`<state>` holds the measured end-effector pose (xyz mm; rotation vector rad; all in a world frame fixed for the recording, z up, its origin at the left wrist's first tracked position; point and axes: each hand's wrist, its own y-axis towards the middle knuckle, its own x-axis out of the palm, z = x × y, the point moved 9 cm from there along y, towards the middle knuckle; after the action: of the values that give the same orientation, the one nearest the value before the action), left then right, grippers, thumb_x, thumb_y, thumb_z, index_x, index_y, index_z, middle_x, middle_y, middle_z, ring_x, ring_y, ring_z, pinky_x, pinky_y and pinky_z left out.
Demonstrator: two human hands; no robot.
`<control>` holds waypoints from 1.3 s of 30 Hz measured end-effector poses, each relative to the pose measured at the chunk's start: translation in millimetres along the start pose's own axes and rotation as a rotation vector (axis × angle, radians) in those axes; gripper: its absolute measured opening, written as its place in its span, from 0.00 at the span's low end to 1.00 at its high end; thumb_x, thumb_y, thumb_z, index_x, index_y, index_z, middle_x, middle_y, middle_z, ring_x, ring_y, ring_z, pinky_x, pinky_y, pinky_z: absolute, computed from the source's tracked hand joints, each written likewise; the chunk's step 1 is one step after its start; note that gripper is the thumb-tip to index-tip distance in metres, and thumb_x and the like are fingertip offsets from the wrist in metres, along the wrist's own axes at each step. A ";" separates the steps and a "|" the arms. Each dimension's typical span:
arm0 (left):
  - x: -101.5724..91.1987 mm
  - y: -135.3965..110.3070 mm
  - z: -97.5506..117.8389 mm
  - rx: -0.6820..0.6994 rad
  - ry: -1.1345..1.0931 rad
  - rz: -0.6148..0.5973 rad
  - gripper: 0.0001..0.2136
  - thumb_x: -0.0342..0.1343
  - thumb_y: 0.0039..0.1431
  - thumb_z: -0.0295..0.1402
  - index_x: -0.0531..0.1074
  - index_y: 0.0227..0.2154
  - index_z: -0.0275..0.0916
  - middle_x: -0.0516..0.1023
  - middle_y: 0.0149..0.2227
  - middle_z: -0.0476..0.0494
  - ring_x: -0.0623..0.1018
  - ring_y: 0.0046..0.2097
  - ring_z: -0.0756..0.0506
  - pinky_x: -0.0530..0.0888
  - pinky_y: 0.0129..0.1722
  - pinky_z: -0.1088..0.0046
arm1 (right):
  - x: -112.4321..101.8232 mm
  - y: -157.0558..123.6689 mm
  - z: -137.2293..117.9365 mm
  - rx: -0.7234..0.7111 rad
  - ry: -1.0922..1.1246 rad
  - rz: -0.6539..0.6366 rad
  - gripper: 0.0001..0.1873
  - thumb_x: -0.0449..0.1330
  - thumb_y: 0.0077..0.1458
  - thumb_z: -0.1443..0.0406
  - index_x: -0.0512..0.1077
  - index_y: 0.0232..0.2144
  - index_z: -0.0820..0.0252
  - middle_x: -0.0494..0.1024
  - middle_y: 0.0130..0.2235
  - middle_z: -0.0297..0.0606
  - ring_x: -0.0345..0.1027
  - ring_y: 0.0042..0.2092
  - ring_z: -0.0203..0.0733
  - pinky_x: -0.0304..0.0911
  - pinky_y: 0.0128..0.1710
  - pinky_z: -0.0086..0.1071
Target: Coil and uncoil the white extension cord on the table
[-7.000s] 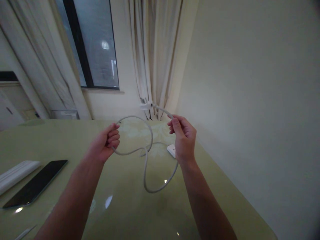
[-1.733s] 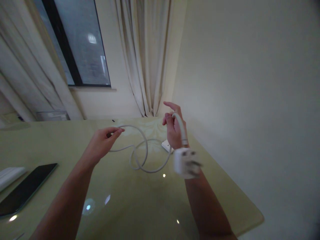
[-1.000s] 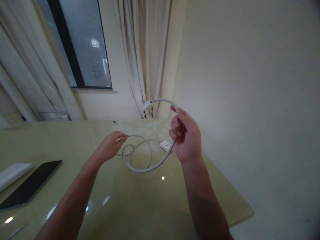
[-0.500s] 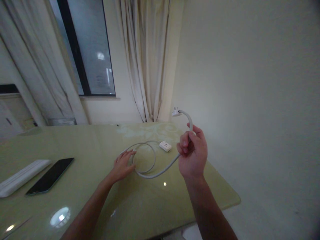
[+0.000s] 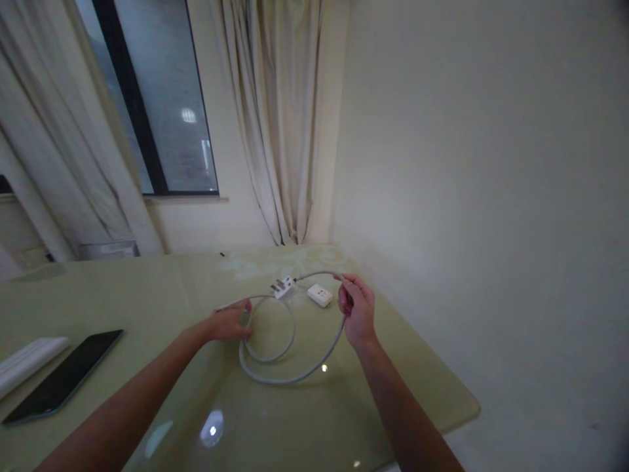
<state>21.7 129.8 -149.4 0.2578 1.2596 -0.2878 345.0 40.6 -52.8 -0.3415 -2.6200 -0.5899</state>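
Observation:
A light grey extension cord (image 5: 289,380) lies in loops over the table. My right hand (image 5: 358,308) is closed around the cord a short way behind its white plug (image 5: 284,288). The plug's metal prongs point left, and the cord arches between it and my fingers. At the left side of the loops, my left hand (image 5: 232,321) has its thumb and fingers around the cord. The small white socket block (image 5: 320,295) rests on the table just left of my right hand, between it and the plug.
The glossy, pale green table (image 5: 275,432) has a rounded right corner near the wall (image 5: 466,196). A dark flat tablet-like object (image 5: 63,377) and a long white object (image 5: 29,360) lie at the left. Curtains (image 5: 289,131) hang behind the table.
My right hand has lowered and moved left, bringing the plug down from the air to beside the socket block. My left hand has closed more around the cord. The view has shifted slightly.

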 end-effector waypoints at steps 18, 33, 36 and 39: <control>12.4 -31.9 -53.7 -0.273 -1.381 0.188 0.29 0.68 0.46 0.60 0.63 0.15 0.42 0.60 0.14 0.54 0.70 0.21 0.49 0.79 0.29 0.69 | -52.6 -1.5 70.8 0.301 0.220 0.171 0.19 0.72 0.43 0.57 0.77 0.36 0.60 0.56 0.17 0.18 0.38 0.18 0.26 0.33 0.16 0.23; -44.1 -86.1 -85.9 -0.513 -1.383 0.822 0.17 0.76 0.41 0.42 0.81 0.32 0.38 0.71 0.24 0.54 0.67 0.25 0.54 0.75 0.25 0.80 | -62.9 10.5 61.7 0.195 0.369 0.119 0.18 0.74 0.53 0.60 0.81 0.45 0.57 0.75 0.27 0.27 0.68 0.28 0.28 0.68 0.29 0.23; -43.4 -92.9 -86.6 -0.599 -1.209 0.904 0.16 0.71 0.50 0.46 0.81 0.33 0.37 0.67 0.23 0.54 0.66 0.24 0.54 0.69 0.21 0.83 | -53.9 11.6 62.1 0.174 0.360 0.031 0.18 0.74 0.54 0.59 0.81 0.47 0.53 0.75 0.28 0.26 0.71 0.31 0.30 0.70 0.35 0.26; -25.4 -93.0 -95.6 -0.671 -1.414 0.911 0.16 0.66 0.59 0.45 0.74 0.28 0.37 0.61 0.20 0.56 0.59 0.20 0.55 0.58 0.15 0.85 | -48.8 11.7 67.2 0.177 0.376 -0.007 0.19 0.77 0.50 0.61 0.81 0.45 0.48 0.74 0.28 0.24 0.72 0.33 0.30 0.71 0.39 0.27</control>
<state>-103.5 77.7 -155.5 -0.0140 -0.2716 0.6694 367.7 74.6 -126.0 -0.1479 -2.2887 -0.3774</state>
